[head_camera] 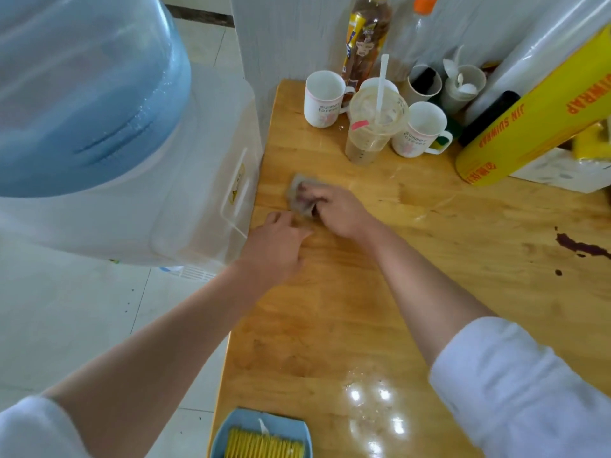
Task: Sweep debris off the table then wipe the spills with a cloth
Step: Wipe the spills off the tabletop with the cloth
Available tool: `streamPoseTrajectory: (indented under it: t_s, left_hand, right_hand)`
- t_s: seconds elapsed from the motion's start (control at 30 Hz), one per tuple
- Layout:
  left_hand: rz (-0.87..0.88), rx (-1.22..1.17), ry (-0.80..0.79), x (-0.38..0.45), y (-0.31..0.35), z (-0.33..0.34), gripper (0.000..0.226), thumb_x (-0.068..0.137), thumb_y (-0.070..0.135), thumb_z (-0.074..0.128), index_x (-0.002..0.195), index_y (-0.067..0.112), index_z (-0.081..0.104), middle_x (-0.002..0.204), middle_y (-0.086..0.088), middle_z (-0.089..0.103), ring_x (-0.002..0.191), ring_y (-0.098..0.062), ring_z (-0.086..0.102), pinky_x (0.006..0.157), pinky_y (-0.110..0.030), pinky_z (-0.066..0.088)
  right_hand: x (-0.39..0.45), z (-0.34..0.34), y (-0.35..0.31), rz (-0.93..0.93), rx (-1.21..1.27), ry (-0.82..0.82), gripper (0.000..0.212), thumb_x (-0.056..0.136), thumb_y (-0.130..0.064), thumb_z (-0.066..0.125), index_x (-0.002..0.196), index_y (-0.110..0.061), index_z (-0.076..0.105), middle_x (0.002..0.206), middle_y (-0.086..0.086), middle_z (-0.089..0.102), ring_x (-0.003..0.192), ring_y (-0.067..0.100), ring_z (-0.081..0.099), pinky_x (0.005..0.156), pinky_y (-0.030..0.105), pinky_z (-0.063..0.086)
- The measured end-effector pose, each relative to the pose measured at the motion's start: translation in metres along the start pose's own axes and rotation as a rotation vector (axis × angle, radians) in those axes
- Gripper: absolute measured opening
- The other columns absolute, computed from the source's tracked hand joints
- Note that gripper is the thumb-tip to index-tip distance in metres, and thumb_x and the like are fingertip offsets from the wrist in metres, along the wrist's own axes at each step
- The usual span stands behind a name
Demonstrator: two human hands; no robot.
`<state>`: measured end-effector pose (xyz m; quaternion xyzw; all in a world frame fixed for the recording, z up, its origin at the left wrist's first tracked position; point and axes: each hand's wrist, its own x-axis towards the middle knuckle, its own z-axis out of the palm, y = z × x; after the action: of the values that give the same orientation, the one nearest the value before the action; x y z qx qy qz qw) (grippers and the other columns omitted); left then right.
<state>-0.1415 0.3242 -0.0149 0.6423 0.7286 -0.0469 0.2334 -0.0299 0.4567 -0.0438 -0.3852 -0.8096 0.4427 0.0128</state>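
A small grey cloth (299,193) lies on the wooden table (363,292) near its left edge. My right hand (334,209) grips the cloth from the right, fingers curled over it. My left hand (277,242) rests flat on the table just in front of the cloth, fingers stretched toward it. A dark red-brown spill (578,246) stains the table at the right edge. A wet shiny patch (373,398) glints on the near part of the table. A blue dustpan with a yellow-bristled brush (261,438) sits at the near edge.
Two white mugs (322,99) (420,128), a plastic cup with a straw (373,127), bottles (363,38) and a yellow cling-wrap box (535,117) crowd the far end. A water dispenser with a blue jug (99,127) stands right against the table's left side.
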Motion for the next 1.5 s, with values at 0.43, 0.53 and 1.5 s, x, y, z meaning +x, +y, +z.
streamPoseTrajectory:
  t_s: [0.43, 0.53, 1.5]
  left_hand:
    - [-0.025, -0.006, 0.167, 0.035, 0.037, 0.009, 0.060, 0.093, 0.044, 0.058, 0.147, 0.029, 0.035, 0.154, -0.013, 0.028, 0.137, -0.036, 0.028, 0.100, -0.048, 0.044]
    - [-0.070, 0.017, 0.093, 0.042, 0.045, 0.013, 0.067, 0.092, 0.048, 0.060, 0.149, 0.033, 0.028, 0.156, -0.013, 0.024, 0.138, -0.040, 0.027, 0.102, -0.052, 0.042]
    - [-0.166, 0.127, -0.172, 0.070, 0.071, -0.016, 0.087, 0.085, 0.045, 0.072, 0.154, 0.034, 0.021, 0.142, -0.024, 0.032, 0.126, -0.044, 0.036, 0.105, -0.048, 0.034]
  right_hand:
    - [-0.045, -0.064, 0.077, 0.225, 0.007, 0.431, 0.047, 0.092, -0.013, 0.046, 0.135, -0.030, 0.056, 0.136, -0.006, 0.054, 0.121, 0.021, 0.054, 0.104, 0.043, 0.044]
    - [-0.044, -0.040, 0.069, 0.012, -0.142, 0.178, 0.047, 0.087, -0.002, 0.047, 0.122, -0.024, 0.068, 0.142, -0.002, 0.054, 0.133, 0.019, 0.046, 0.113, 0.036, 0.035]
    - [-0.141, -0.128, 0.168, 0.479, 0.011, 0.694, 0.034, 0.098, -0.017, 0.047, 0.124, -0.033, 0.062, 0.111, -0.004, 0.067, 0.079, 0.021, 0.069, 0.062, 0.028, 0.055]
